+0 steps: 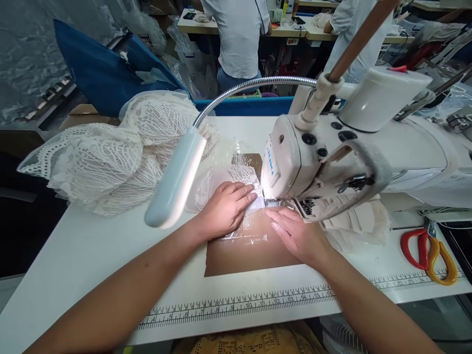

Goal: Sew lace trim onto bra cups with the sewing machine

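Observation:
White lace fabric (241,173) lies under the head of a sewing machine (287,157). My left hand (229,206) rests flat on the lace just left of the needle area, fingers stretched toward it. Close to the machine's front, my right hand (297,233) lies palm down with its fingers extended over a brown sheet (236,258) taped to the table. The needle and presser foot are mostly hidden by the machine head and my fingers. A sheer lace piece (204,187) spreads out beside my left wrist.
A heap of cream lace (99,152) sits at the left, below a lamp (177,177) on a bendable arm. Pale fabric (356,219) is bunched right of the machine. Scissors (429,253) lie at the right, past the printed ruler (250,307). Two people stand beyond.

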A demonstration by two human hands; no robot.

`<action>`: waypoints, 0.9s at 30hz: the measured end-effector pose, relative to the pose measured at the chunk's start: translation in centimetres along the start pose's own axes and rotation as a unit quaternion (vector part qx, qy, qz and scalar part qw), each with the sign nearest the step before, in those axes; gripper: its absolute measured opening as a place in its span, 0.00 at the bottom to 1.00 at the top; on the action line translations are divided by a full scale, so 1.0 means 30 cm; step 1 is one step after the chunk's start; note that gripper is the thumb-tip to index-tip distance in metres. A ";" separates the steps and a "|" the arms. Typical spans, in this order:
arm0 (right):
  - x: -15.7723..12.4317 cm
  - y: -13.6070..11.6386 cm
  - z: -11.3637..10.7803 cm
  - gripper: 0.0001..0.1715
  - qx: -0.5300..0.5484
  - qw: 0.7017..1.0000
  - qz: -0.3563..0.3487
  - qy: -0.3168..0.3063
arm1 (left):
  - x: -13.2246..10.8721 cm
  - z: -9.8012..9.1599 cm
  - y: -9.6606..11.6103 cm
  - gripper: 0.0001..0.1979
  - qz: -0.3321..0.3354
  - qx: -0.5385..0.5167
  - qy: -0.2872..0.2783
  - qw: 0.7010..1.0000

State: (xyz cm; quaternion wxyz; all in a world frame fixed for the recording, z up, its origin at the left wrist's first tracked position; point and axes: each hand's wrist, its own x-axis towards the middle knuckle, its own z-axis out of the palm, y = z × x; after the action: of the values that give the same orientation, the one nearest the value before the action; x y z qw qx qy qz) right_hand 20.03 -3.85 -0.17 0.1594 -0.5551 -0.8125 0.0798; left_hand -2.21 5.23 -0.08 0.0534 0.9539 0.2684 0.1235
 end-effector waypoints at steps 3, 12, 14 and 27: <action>-0.023 0.002 -0.065 0.20 -0.006 1.000 -0.014 0.007 | -0.012 0.006 -0.005 0.18 -0.005 -0.011 0.025 1.000; -0.262 0.026 -0.153 0.16 -0.137 0.990 0.000 -0.046 | -0.039 0.010 -0.034 0.15 -0.073 -0.054 0.091 0.992; -0.310 0.037 -0.126 0.17 -0.166 0.986 -0.009 -0.026 | -0.053 -0.019 -0.037 0.13 -0.079 -0.092 0.083 0.989; -0.340 0.043 -0.075 0.25 -0.174 0.982 -0.049 -0.054 | -0.184 -0.163 0.166 0.18 -0.004 -0.316 -0.056 0.947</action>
State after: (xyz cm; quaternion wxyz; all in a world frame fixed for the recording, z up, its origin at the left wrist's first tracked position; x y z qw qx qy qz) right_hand 25.35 -12.93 -0.20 0.0198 -0.5289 -0.8475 -0.0408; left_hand -5.58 -1.72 4.34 0.3680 0.8923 0.2156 0.1482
